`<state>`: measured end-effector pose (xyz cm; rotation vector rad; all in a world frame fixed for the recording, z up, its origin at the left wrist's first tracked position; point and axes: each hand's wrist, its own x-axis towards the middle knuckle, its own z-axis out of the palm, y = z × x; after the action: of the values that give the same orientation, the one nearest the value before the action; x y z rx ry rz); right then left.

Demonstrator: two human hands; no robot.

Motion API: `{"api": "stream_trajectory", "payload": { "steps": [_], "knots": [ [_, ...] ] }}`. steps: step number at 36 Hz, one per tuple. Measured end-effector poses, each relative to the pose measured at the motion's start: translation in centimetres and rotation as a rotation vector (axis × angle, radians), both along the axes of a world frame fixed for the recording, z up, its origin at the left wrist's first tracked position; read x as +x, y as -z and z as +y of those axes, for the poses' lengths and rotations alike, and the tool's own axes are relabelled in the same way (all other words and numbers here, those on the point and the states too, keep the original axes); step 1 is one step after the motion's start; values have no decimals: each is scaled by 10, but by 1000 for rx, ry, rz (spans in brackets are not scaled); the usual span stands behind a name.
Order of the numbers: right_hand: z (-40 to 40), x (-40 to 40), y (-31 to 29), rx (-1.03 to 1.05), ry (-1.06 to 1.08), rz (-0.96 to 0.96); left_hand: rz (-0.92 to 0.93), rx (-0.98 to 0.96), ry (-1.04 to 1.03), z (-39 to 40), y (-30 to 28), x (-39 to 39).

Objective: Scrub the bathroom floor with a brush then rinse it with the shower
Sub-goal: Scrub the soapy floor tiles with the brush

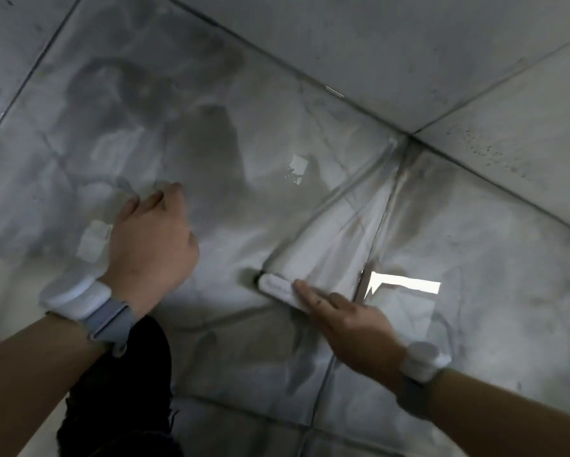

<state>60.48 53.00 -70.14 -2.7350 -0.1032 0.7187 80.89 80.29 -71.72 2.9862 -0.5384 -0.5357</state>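
Head view, brush: the white brush [278, 289] lies low on the wet floor [310, 209], just left of the tile joint that runs down from the corner, and the right hand [346, 319] is on top of it.
Right hand: the fingers [310, 291] lie straight along the back of the brush and press it flat; whether the thumb curls under it I cannot tell, it is hidden.
Left hand: the left hand [151, 245] hangs over the tile well to the left with its fingers loosely bent and nothing in them; it looks blurred.
Which way it points: the long axis runs from lower right to upper left, in line with the forearm, with the rounded tip aimed up-left and away from the wall [408, 61].
Bristles: hidden under the body, so I judge them face down on the tile.
Risk, slip: with a flat palm on a soaked, glossy tile, a hard push could shoot the brush out from under the fingers.
Risk, joint: dragged sideways, the tip may catch in the grout line [369, 252] and twist.
Risk, balance: the person crouches low, dark trousers [122, 390] below; a skid could take the weight with it.
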Motion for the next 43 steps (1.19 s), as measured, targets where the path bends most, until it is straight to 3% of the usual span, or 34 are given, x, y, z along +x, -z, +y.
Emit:
{"api": "stream_trajectory", "payload": {
  "steps": [2,7,13,17,20,25,27,29,33,35,38,40,43],
  "knots": [
    [-36,15,11,-4,-26,-104,-12,-12,6,2,0,0],
    [-116,117,10,-206,672,-31,-4,-36,-52,-3,-10,1],
    [-55,120,3,-61,825,-50,-10,10,-13,-4,-8,1],
    [46,44,-5,69,683,-41,18,-13,-20,-7,-8,2],
    [108,-14,-4,50,279,50,13,-20,-27,-4,-5,0],
    [70,11,11,20,16,-113,-64,-19,-14,-3,-8,-1],
    [22,61,7,23,164,-33,-56,-18,-25,-3,-10,0],
    [-32,104,7,-113,345,-98,-45,-28,-44,-3,-11,2],
    [-109,169,23,-134,870,-16,-68,-29,-35,-4,-9,4],
    [-110,177,31,-140,944,-13,-78,2,-21,-4,-6,2],
    [-51,154,16,-106,979,-189,-72,-2,-2,-2,-7,1],
    [2,116,9,-25,921,-199,-83,-35,-2,-2,-8,2],
    [78,53,4,119,563,-123,-66,-87,-26,0,-10,7]
  ]
}}
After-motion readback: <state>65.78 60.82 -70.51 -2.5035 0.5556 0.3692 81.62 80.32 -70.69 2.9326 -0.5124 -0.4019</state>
